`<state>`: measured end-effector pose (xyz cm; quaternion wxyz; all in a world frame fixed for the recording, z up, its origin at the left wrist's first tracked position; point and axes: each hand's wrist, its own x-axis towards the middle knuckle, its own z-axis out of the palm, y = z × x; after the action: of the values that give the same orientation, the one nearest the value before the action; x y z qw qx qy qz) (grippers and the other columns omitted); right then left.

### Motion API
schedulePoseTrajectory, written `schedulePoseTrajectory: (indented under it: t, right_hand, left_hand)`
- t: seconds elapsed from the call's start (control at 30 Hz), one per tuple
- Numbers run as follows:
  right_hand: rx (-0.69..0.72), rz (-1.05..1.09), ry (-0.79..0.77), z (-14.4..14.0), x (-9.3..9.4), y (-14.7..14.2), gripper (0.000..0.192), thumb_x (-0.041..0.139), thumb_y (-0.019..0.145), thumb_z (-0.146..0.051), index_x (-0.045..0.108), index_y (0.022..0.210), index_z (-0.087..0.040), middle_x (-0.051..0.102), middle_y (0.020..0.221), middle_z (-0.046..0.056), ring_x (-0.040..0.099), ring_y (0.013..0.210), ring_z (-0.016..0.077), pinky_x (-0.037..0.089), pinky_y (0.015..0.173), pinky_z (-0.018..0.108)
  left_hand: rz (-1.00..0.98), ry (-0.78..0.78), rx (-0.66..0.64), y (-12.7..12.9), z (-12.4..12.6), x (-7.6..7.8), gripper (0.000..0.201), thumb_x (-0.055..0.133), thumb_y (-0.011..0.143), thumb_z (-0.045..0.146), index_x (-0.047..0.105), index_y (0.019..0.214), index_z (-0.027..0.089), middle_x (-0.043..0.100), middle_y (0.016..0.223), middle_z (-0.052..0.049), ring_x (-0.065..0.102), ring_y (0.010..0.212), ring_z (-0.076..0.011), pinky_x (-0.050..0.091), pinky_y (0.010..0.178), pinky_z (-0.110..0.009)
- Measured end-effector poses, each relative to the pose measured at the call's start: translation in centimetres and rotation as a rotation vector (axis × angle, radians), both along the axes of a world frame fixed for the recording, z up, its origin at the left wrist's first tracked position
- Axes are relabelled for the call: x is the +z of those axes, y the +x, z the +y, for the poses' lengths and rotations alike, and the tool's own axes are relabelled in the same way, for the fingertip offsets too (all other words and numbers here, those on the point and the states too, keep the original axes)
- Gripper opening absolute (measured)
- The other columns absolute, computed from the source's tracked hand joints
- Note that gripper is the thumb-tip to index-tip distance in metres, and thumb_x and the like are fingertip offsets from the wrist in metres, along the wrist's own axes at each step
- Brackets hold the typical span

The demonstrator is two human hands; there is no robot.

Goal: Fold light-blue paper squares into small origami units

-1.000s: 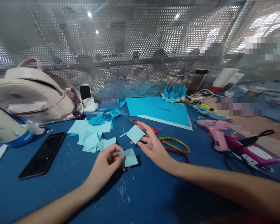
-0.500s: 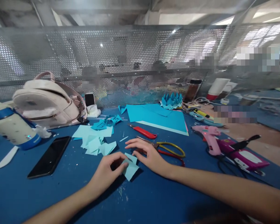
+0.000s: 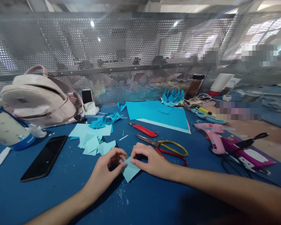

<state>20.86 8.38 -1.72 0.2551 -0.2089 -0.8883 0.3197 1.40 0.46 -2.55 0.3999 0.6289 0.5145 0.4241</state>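
Observation:
A small light-blue paper square [image 3: 130, 170] lies on the dark blue table, tilted with one corner pointing towards me. My left hand [image 3: 107, 170] pinches its left top edge between thumb and fingers. My right hand [image 3: 150, 160] presses its fingertips on the same top edge from the right. Just left of my hands sits a heap of several light-blue paper squares [image 3: 93, 142]. Yellow and red handled scissors [image 3: 167, 147] lie directly behind my right hand.
A red utility knife [image 3: 143, 129], large blue paper sheets [image 3: 159, 115] and a folded blue paper crown [image 3: 173, 96] lie further back. A black phone [image 3: 45, 157], a pale backpack [image 3: 41, 97] and a cup [image 3: 7, 129] stand left. A pink glue gun [image 3: 213, 134] lies right.
My right hand held a second paper square in the air, then came down onto the square at my left hand. Both hands now pinch the same piece together.

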Motion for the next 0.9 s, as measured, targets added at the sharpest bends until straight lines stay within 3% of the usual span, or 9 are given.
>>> schedulePoseTrajectory:
  t: [0.17, 0.37, 0.7, 0.9]
  right_hand:
    - [0.034, -0.031, -0.005, 0.3, 0.3, 0.1, 0.015, 0.058, 0.091, -0.024, 0.059, 0.078, -0.017, 0.058, 0.075, 0.002, 0.052, 0.075, 0.0155, 0.04, 0.069, 0.027]
    - [0.1, -0.124, -0.122, 0.5, 0.6, 0.2, 0.01, 0.063, 0.088, -0.023, 0.066, 0.081, -0.017, 0.056, 0.071, 0.0, 0.054, 0.071, 0.013, 0.04, 0.064, 0.023]
    - [0.109, -0.131, -0.148, 1.2, 0.3, 0.4, 0.014, 0.072, 0.083, -0.031, 0.07, 0.087, -0.018, 0.06, 0.08, 0.002, 0.058, 0.074, 0.0136, 0.045, 0.067, 0.023]
    - [0.198, -0.178, -0.071, 1.1, 0.1, 0.2, 0.006, 0.072, 0.083, -0.025, 0.07, 0.084, -0.019, 0.065, 0.078, 0.002, 0.058, 0.082, 0.0166, 0.043, 0.071, 0.025]
  left_hand:
    - [0.086, -0.03, -0.005, -0.2, -0.2, 0.2, 0.01, 0.061, 0.085, 0.026, 0.061, 0.094, 0.021, 0.063, 0.077, 0.001, 0.058, 0.071, -0.0156, 0.045, 0.067, -0.026]
    - [0.366, -0.048, -0.029, 0.0, -1.0, 0.3, 0.004, 0.06, 0.084, 0.024, 0.06, 0.088, 0.024, 0.065, 0.068, 0.003, 0.058, 0.071, -0.019, 0.037, 0.082, -0.036]
    - [0.322, -0.115, 0.019, -0.2, -0.9, 0.4, 0.004, 0.057, 0.085, 0.029, 0.058, 0.086, 0.025, 0.062, 0.066, 0.004, 0.058, 0.066, -0.0185, 0.034, 0.087, -0.039]
    - [0.553, 0.064, -0.061, -0.3, -0.9, 0.4, 0.01, 0.057, 0.086, 0.021, 0.057, 0.076, 0.022, 0.065, 0.078, 0.002, 0.056, 0.078, -0.0201, 0.032, 0.077, -0.034]
